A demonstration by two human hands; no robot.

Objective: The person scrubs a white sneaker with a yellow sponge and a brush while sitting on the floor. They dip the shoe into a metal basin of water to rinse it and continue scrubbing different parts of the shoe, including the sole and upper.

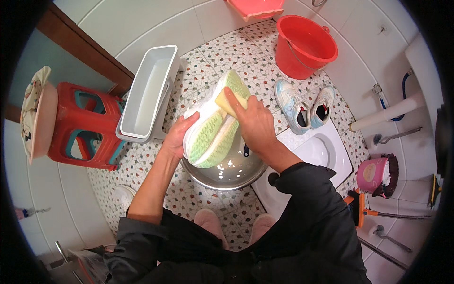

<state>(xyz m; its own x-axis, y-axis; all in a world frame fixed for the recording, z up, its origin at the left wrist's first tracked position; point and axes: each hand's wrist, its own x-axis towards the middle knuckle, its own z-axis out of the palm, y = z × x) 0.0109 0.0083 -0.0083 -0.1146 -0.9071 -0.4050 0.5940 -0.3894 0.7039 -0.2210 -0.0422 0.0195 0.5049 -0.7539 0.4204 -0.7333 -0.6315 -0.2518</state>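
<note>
My left hand [180,134] grips the side of a white shoe with a pale green patterned sole [204,139], which is turned sole up. A yellow sponge [226,102] is in my right hand [254,122], pressed against the forward part of the sole, with the index finger stretched along it. Below the shoe, a round metal basin [227,187] stands on the floor with liquid in it. The dark blue end of a handle [246,150] shows inside the basin, its other part hidden. The shoe covers the far side of the basin.
A red bucket [301,56] and a pair of white-and-blue sneakers [292,105] stand at the upper right. A white squat toilet [340,152] lies right of the basin. Grey plastic tubs [136,134] and red stools [88,122] are left. A pink bin [370,174] stands right.
</note>
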